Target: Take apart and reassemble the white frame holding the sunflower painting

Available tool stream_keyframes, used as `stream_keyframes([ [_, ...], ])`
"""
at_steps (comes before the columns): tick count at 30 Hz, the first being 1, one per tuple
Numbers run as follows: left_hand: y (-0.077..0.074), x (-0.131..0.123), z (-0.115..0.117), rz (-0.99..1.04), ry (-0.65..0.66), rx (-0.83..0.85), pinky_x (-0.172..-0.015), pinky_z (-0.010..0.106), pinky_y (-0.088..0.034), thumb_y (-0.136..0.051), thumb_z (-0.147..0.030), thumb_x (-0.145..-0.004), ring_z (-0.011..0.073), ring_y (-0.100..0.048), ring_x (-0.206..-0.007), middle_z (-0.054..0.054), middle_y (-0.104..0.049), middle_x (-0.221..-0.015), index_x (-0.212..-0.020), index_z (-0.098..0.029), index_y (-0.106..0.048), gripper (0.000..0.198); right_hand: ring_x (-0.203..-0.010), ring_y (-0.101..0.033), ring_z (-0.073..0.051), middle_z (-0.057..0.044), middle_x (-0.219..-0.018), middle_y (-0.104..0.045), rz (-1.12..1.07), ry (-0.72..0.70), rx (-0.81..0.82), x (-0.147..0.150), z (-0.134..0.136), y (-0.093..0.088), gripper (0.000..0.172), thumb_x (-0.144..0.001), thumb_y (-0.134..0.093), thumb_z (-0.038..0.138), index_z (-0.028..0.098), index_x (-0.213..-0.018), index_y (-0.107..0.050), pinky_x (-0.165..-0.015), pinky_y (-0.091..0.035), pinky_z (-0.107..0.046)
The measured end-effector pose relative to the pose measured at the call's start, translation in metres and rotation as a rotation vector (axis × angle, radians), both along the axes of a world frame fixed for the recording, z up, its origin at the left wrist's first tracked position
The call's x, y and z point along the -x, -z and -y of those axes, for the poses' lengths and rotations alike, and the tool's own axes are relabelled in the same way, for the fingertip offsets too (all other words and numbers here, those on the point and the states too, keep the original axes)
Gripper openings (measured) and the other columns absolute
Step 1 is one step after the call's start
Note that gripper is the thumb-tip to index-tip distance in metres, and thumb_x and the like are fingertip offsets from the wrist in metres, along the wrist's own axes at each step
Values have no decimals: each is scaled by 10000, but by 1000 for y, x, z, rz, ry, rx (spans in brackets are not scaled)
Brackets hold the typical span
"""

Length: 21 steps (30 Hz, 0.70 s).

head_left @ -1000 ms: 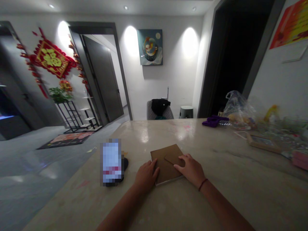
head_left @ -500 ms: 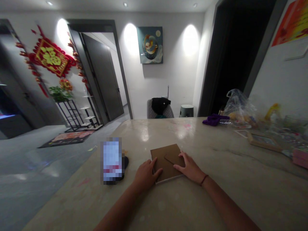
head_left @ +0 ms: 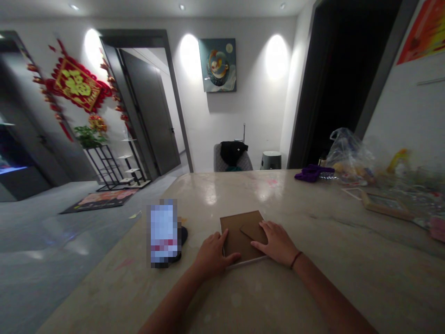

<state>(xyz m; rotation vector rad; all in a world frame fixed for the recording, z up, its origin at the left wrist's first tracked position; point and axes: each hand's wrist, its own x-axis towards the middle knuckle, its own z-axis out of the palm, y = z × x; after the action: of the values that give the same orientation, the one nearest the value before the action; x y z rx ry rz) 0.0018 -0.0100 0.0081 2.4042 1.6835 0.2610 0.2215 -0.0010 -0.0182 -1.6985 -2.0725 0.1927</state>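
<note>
A flat brown kraft-paper envelope (head_left: 236, 236) with a pointed flap and a pale near edge lies on the marble counter (head_left: 299, 287). My left hand (head_left: 212, 255) grips its left side, with the thumb stretched along the near edge. My right hand (head_left: 276, 242) lies on the right side, fingers on the flap. Beyond my left hand, a pixelated, unreadable rectangular object (head_left: 163, 232) stands on a round black base (head_left: 183, 235).
Toward the counter's far right are a purple cloth (head_left: 313, 172), a clear plastic bag (head_left: 350, 157), a wooden picture frame (head_left: 385, 206) and a pink item (head_left: 438, 229). The counter's left edge drops to a grey floor. A chair (head_left: 232, 160) stands beyond the far edge.
The envelope has turned slightly and now sits squarer to me. My left thumb has slid rightward along its near edge. The whole view has shifted a little.
</note>
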Motion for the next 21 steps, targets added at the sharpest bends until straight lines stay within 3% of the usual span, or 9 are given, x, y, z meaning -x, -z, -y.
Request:
stream_keyframes([
  [6,-1,-1,2,40,23,12,-923,363,-342,-475,-610,-682,274,-479,-1069,151,-521,-1161,-1293,-120,-366,791,-1076,-467,-264,-149,-1168,-497,19,-7,40,-3,5,-4,700,-667,-537,591,143,-1202,-492,-924,-341,-357],
  [15,-2,-4,-1,19,-71,-31,-859,305,-372,-380,-323,-814,216,-524,-1003,125,-547,-1086,-1194,-139,-463,430,-1090,-468,-266,-153,-1193,-495,-4,122,-91,10,5,6,527,-755,-474,506,147,-1132,-551,-919,-349,-377],
  [18,-1,-3,-4,37,-184,-23,-819,283,-378,-387,-305,-813,204,-538,-978,110,-557,-1075,-1228,-144,-430,447,-1078,-483,-266,-168,-1172,-516,-5,162,-100,15,7,5,518,-755,-485,485,119,-1117,-550,-894,-366,-363],
  [21,0,-4,-4,35,-278,1,-727,269,-388,-371,-357,-819,194,-566,-872,94,-583,-986,-1085,-166,-550,374,-1045,-508,-265,-181,-1145,-533,-1,230,-94,19,9,3,556,-749,-499,461,89,-1163,-496,-861,-384,-351],
])
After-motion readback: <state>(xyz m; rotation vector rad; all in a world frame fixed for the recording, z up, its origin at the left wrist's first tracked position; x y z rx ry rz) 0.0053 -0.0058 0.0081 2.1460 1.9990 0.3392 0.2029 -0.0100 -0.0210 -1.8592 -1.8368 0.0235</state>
